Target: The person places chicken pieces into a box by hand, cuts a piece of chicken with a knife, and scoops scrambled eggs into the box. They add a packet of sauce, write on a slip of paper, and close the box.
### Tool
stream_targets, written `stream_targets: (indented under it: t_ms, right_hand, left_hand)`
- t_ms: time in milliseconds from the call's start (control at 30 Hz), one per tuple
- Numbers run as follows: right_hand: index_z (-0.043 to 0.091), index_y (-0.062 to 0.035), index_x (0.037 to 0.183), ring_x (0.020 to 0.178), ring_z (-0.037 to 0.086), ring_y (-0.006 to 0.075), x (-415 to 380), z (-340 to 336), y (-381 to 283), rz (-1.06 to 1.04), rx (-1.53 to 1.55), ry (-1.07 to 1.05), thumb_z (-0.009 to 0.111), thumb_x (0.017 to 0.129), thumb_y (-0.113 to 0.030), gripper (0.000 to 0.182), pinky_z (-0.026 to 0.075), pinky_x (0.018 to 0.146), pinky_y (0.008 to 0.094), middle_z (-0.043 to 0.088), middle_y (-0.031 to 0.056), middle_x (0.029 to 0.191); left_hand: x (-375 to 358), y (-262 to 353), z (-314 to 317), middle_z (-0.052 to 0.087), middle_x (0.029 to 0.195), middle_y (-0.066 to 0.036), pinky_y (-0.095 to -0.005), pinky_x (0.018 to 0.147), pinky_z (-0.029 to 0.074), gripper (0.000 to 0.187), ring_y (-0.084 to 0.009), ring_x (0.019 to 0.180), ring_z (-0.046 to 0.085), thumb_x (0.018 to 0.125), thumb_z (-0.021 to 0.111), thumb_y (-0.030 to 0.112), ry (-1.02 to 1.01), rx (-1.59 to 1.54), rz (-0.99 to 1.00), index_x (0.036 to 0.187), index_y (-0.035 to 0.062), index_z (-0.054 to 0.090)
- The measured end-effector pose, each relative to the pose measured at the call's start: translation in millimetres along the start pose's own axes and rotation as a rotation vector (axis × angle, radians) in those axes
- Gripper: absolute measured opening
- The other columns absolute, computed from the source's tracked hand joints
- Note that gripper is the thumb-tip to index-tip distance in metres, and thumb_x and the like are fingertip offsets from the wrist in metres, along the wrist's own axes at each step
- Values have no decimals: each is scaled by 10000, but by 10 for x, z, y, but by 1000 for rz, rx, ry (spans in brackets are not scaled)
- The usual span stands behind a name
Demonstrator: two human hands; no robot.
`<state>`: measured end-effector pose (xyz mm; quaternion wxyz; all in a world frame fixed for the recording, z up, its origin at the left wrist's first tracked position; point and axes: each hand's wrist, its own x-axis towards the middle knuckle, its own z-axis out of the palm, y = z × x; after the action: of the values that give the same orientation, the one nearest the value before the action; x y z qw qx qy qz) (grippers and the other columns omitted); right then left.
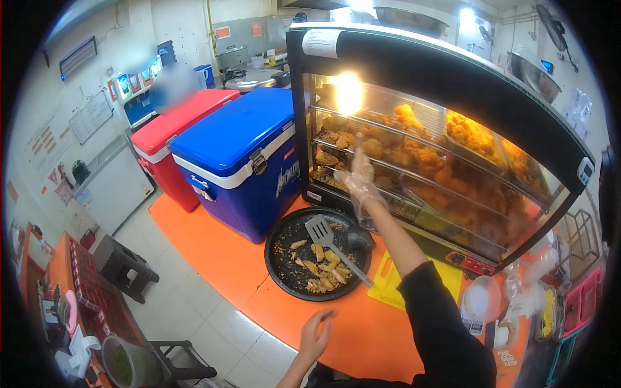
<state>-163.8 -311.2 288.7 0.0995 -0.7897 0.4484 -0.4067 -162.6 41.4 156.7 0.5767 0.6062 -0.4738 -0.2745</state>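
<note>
Right hand (pixel 359 176), in a thin clear plastic glove, is raised w/ fingers spread wide, palm toward the glass-fronted black heated display cabinet (pixel 453 84). It holds nothing; fingertips sit at or just inside the cabinet's open left side, level w/ the wire racks. Can't tell if it touches a rack or the golden fried chicken pieces (pixel 414 155) piled on them. The black sleeve (pixel 440 323) covers the upper arm; forearm is bare.

Left hand (pixel 315 335) is bare, low in the view, fingers loosely open & curled slightly, holding nothing. It hovers at the near edge of the orange tabletop (pixel 362 336); contact not clear.

Between the two hands, on the tabletop just in front of the cabinet, lies a round black metal tray (pixel 279 258) w/ fried crumbs & scraps gathered toward its right half. A grey slotted metal spatula (pixel 321 231) rests in the tray, blade to the upper middle, handle running down-right over the rim.

Right of the tray a yellow-green cutting mat (pixel 388 284) lies flat, partly under the arm. Further right: a white round lid or dish (pixel 482 299).

Left of the cabinet, a blue plastic cooler box w/ white trim (pixel 239 149) stands on the tabletop, touching or just beside a red cooler box (pixel 174 123) behind it. Below, on the tiled floor, a dark stool (pixel 123 265) & a green bucket (pixel 126 365).
</note>
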Motion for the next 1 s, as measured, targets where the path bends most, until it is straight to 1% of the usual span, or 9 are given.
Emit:
stream_targets:
  t_ms: [67,200,333,533,567,733,800,933,1000]
  right_hand:
    - [215,-24,1357,1186,391,311,99,-86,-189,349,391,-697,594,772,-323,759,331,973,407,287,213,1350]
    - [172,-111,1399,1312,228,226,-665,-396,-520,281,1125,-224,447,901,-329,609,300,1006,366,154,76,1457]
    - [163,-34,1388,1315,208,230,-1275,-759,-372,141,694,371,376,936,-289,561,180,1065,333,178,78,1445]
    - [171,-55,1391,1260,280,222,-2073,-819,360,308,750,249,402,919,-286,575,249,1029,372,236,99,1403]
    - [172,-58,1391,1251,292,220,-2270,-817,449,361,782,221,407,916,-285,577,260,1023,379,246,102,1397]
    - [227,-6,1364,1328,196,239,-3308,-1287,625,469,1121,100,396,902,-201,529,170,1073,356,229,141,1426]
    - [279,6,1335,1312,228,291,-3613,-2083,382,319,451,-453,422,870,-164,515,209,1057,394,261,189,1399]
    - [438,17,1199,1152,401,360,-4608,-1558,2164,473,-861,56,466,819,-127,406,318,970,449,451,220,1193]
    - [443,14,1184,1077,444,343,-4554,-1818,2274,506,-834,-118,475,807,-126,404,357,916,457,477,193,1113]
  left_hand:
    - [380,157,168,497,1194,-179,-335,926,373,343,-263,1132,477,844,481,60,-164,-106,111,1179,-17,462]
    - [826,374,715,223,1388,-215,-370,1052,156,591,-326,1298,210,881,413,250,-75,-191,324,1336,-59,196]
    - [797,615,1013,195,1403,-228,-370,1069,94,674,-339,1315,164,881,375,347,-10,-306,388,1346,-88,154]
    - [671,683,1393,364,1318,-215,-348,1028,232,595,-292,1235,333,877,427,334,-212,-464,-157,1300,-65,299]
    - [777,132,1627,461,1242,-112,-328,920,362,521,-208,1097,452,888,406,390,-138,-53,37,1211,-16,453]
    - [989,81,2185,407,1260,-229,-341,1011,260,623,-307,1184,385,852,495,394,-308,-389,-234,1288,-26,348]
    - [1164,-213,2539,395,1269,-238,-358,1016,251,632,-317,1194,373,847,497,405,-147,-143,-154,1291,-19,349]
    - [1052,-638,2895,325,1340,-234,-414,1041,209,840,-341,1258,295,765,502,570,-295,694,170,1332,-10,284]
    - [881,-654,2868,274,1379,-222,-442,1047,201,948,-338,1284,258,723,507,631,-618,945,109,1356,-12,216]
